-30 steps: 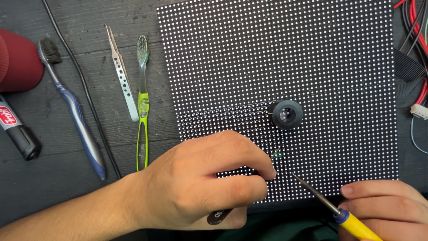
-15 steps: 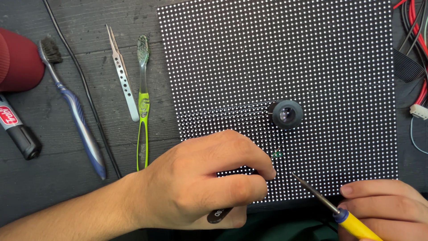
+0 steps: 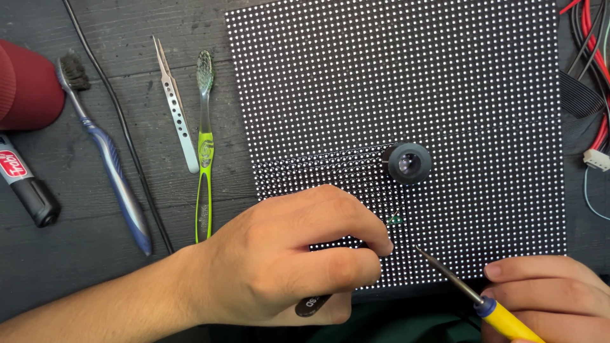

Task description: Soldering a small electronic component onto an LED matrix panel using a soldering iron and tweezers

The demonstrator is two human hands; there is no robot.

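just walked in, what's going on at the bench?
A person is working on a black dot-matrix LED panel lying flat on a dark wooden table. The right hand holds a yellow-handled soldering iron, tip aimed at a small green spot on the panel. The left hand grips a dark tool there, its tip hidden. A round black loupe sits on the panel; steel tweezers and two toothbrushes lie to the left.

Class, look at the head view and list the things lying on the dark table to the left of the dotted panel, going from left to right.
Red cap → black marker → blue toothbrush → black cable → tweezers → green toothbrush.
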